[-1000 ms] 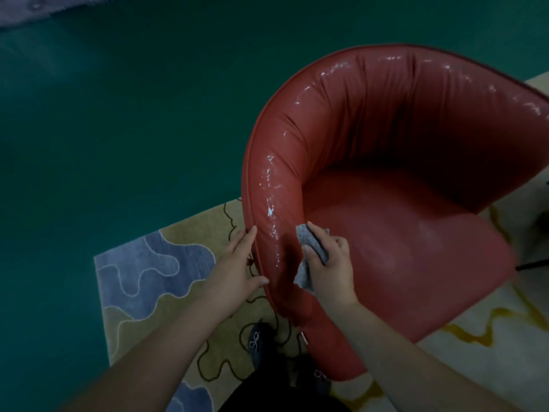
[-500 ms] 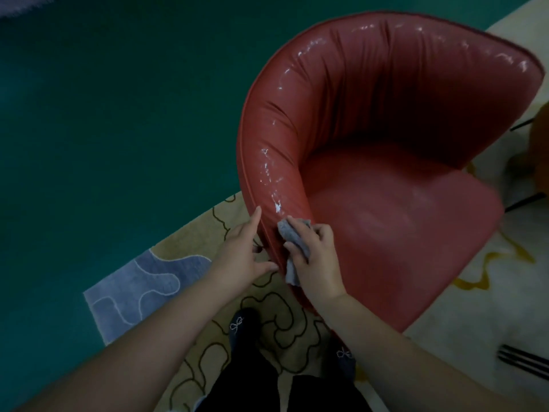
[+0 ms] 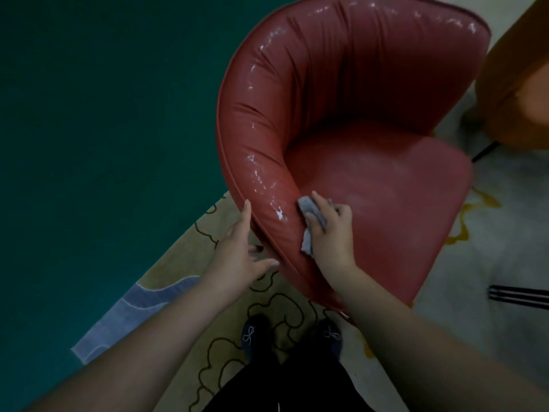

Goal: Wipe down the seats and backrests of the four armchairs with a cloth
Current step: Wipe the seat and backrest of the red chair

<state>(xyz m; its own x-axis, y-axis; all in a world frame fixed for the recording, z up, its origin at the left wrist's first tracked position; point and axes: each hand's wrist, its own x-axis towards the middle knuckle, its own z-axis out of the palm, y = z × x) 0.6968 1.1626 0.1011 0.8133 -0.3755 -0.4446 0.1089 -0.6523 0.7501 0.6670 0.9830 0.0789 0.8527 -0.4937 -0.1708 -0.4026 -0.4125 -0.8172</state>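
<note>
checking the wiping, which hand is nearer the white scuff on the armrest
Right, by a little. The right hand holds the cloth against the armrest just beside the scuff, on the seat side. The left hand touches the chair's outer edge, on the other side.

No legible text or labels.

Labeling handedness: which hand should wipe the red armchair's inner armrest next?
Right. The right hand already grips the grey cloth against the red armchair; the left hand only braces its outer shell.

Bare forearms, no sleeves; black trousers [image 3: 285,388]; dark shoes [image 3: 252,337] with small bows.
</note>
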